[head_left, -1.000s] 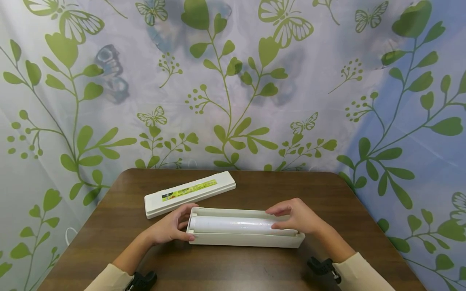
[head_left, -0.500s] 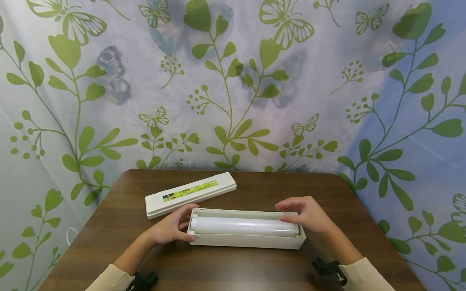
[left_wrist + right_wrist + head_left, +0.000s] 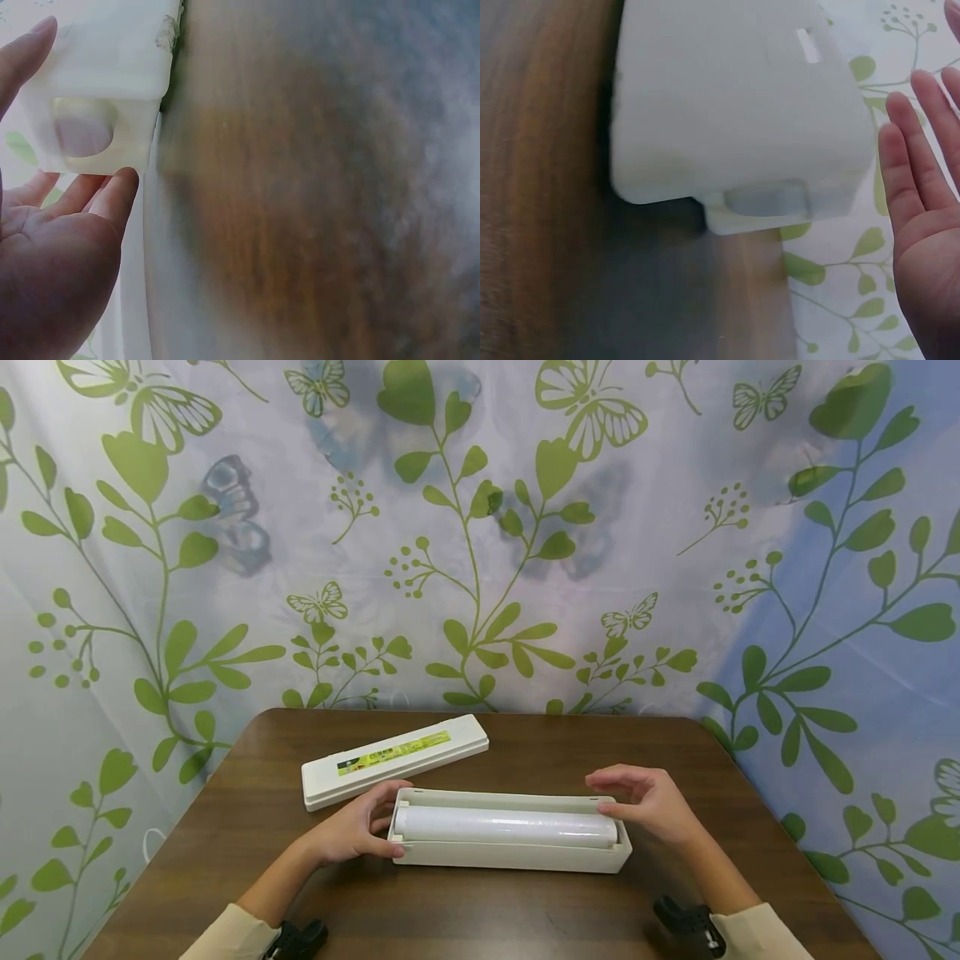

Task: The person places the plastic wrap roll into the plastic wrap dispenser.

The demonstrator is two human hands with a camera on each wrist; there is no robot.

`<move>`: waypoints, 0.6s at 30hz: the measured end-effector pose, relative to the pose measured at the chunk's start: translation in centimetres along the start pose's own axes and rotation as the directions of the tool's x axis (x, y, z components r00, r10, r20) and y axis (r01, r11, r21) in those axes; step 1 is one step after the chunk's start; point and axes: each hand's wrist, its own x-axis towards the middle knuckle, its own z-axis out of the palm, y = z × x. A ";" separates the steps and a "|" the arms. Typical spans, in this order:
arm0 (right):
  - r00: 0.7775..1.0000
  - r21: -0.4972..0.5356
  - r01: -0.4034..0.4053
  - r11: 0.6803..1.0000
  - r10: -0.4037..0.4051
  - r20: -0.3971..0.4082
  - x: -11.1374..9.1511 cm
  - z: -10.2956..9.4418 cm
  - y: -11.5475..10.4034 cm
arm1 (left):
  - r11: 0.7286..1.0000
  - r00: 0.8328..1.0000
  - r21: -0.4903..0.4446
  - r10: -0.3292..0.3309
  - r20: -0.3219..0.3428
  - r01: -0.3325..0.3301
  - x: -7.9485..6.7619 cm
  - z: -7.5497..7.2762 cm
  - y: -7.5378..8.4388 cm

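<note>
A long white cling film box [image 3: 517, 857] lies without its lid on the table, a roll of cling film [image 3: 510, 827] inside along its length. My left hand [image 3: 345, 831] grips its left end, thumb at the near wall and fingers at the far side; the left wrist view shows this left hand [image 3: 60, 262] around the end wall [image 3: 135, 135]. At the other end, my right hand [image 3: 652, 802] hovers over the box's right corner. The right wrist view has the right hand [image 3: 930, 210] with fingers extended, apart from the box [image 3: 727, 97].
Behind the box, the white lid [image 3: 393, 762] with its yellow-green label lies slanted on the brown wooden table [image 3: 480, 918]. A curtain [image 3: 480, 568] printed with green leaves and butterflies hangs right behind the table's far edge.
My right hand has come off the roll and drawn to the right, toward the box's right end. The left hand keeps its grip, and the box and lid stay in place.
</note>
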 end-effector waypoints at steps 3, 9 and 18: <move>0.999 0.017 0.037 0.999 -0.037 -0.003 -0.5 0.0 0.6 | 1.000 1.000 0.002 0.003 -0.001 -0.003 -0.1 0.0 -0.1; 0.997 0.060 0.077 0.995 -0.077 0.001 -1.5 0.0 1.5 | 1.000 1.000 -0.008 -0.003 0.002 0.003 0.0 0.0 -0.2; 0.997 0.116 0.052 0.992 -0.059 0.057 -3.2 -0.3 2.5 | 1.000 1.000 -0.013 -0.003 0.001 0.003 0.0 -0.1 -0.1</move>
